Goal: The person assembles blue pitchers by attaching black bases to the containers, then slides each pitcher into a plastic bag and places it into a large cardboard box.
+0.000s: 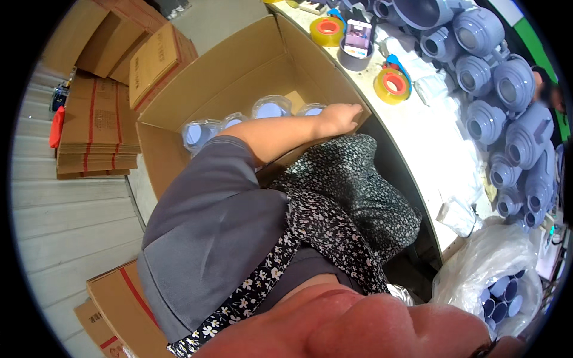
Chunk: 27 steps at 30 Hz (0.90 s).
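Observation:
My left hand (339,121) reaches across a large open cardboard box (215,77) and is closed on its rim at the near right corner, beside the table edge. The fingertips are partly hidden. Under my forearm, inside the box, several blue-grey round plastic parts (194,134) wrapped in clear film stand in a row. My right hand does not show. A dark floral apron (340,179) covers my front, close against the box.
A white worktable (412,143) on the right bears tape rolls (327,31), a phone (358,39) and stacked blue-grey plastic fittings (495,77). A clear bag (453,277) holds similar parts at the lower right. Flattened cartons (98,119) are stacked on the left.

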Available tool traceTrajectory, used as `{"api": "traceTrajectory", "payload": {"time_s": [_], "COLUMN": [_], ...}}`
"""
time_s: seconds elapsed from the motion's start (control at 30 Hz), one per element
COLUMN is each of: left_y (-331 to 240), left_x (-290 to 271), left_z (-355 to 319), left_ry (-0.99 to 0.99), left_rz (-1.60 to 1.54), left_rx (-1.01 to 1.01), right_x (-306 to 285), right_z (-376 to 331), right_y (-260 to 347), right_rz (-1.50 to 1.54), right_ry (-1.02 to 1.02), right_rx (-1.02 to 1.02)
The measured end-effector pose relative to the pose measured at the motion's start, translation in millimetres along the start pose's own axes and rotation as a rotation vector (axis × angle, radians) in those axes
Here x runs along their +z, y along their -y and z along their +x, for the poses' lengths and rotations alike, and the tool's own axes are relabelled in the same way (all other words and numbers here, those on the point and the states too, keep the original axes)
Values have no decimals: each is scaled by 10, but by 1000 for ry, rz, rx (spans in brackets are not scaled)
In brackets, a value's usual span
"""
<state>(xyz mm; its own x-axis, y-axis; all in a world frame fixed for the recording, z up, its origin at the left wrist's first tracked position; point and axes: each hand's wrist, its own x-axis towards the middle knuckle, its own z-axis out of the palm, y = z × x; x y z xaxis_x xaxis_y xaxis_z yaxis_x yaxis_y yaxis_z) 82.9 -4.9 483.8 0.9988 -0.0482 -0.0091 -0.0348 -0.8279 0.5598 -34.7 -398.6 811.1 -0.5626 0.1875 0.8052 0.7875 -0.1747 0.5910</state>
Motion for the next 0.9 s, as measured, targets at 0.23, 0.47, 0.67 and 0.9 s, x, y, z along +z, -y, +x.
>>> {"api": "traceTrajectory", "payload": {"time_s": [0.23,0.47,0.67,0.9], "left_y": [65,-95,-51,-121], "left_x": [133,58,48,12], "left_z": [100,21,-14,-118], "left_ry": [-41,-36,-35,-48], "left_rz": [16,-31,-11,11], "left_rx": [17,-22,-30,-50], "right_x": [390,731,636,410], "right_z": [-106,-799,-2518,-3851], "right_y": [177,123,-849,-2021], "right_rz": [-277,263,-184,-527], "right_ry": [16,519,1168,-259], "right_rx": [-291,64,430,2102]}}
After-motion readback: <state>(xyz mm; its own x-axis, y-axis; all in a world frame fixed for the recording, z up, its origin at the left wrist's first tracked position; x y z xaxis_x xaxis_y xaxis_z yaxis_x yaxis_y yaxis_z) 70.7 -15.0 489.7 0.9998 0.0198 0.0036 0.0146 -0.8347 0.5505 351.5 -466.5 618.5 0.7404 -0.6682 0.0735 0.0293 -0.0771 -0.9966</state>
